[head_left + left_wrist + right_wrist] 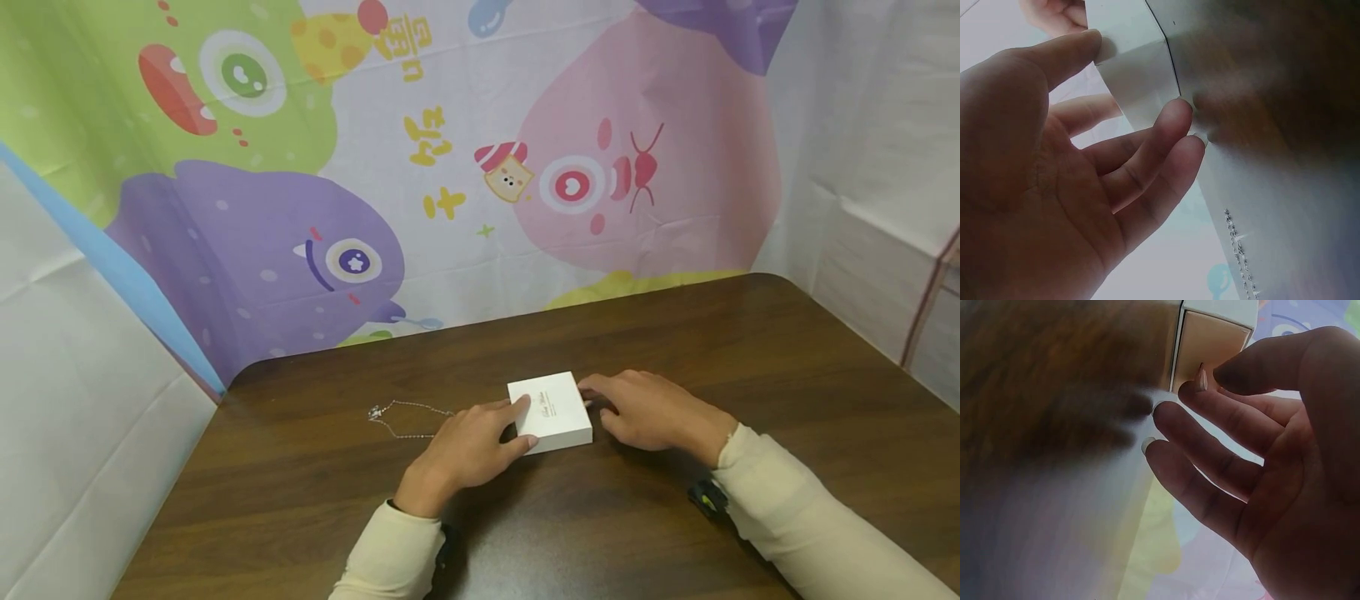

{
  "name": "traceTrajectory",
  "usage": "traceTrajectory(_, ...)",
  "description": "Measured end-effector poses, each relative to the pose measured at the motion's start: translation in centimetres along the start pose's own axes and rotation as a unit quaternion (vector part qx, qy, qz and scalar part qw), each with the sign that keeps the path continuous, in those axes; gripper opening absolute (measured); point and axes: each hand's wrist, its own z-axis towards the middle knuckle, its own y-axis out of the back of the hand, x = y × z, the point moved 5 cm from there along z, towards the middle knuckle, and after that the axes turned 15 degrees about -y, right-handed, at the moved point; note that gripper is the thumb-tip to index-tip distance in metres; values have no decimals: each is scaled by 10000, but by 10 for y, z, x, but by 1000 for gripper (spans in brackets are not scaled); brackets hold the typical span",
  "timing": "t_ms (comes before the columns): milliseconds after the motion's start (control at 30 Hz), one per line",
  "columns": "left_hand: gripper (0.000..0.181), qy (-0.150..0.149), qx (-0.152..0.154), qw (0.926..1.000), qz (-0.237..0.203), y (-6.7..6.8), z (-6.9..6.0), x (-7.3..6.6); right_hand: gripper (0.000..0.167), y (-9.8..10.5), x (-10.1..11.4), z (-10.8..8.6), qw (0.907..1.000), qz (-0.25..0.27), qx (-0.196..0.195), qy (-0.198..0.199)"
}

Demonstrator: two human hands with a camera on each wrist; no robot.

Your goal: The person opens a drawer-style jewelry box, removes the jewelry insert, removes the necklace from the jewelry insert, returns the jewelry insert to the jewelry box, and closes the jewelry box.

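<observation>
A shallow white box (551, 414) with small printed lettering lies flat on the table. My left hand (468, 442) holds its left end: the thumb is at the near corner, a finger reaches onto the top, and other fingers bend beside the end wall. At the opposite end my right hand (645, 408) has its fingertips close to a small pinkish pull tab (1202, 378) on the box's pinkish end face (1210, 344). Thumb and forefinger stand on either side of the tab, apart in the head view. A silver chain necklace (393, 421) lies left of the box, partly behind my left hand.
The dark brown wooden table (300, 500) has a rounded far edge. Behind it hangs a cartoon-printed cloth (465, 275), with pale sheets (67, 375) at the sides. A dark strap device (707, 497) is on my right wrist.
</observation>
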Motion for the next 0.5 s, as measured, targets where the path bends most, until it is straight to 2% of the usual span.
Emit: traceTrajectory(500,58,26,13,10000,20,0,1,0,43,0,1,0,9999,-93,-55,59)
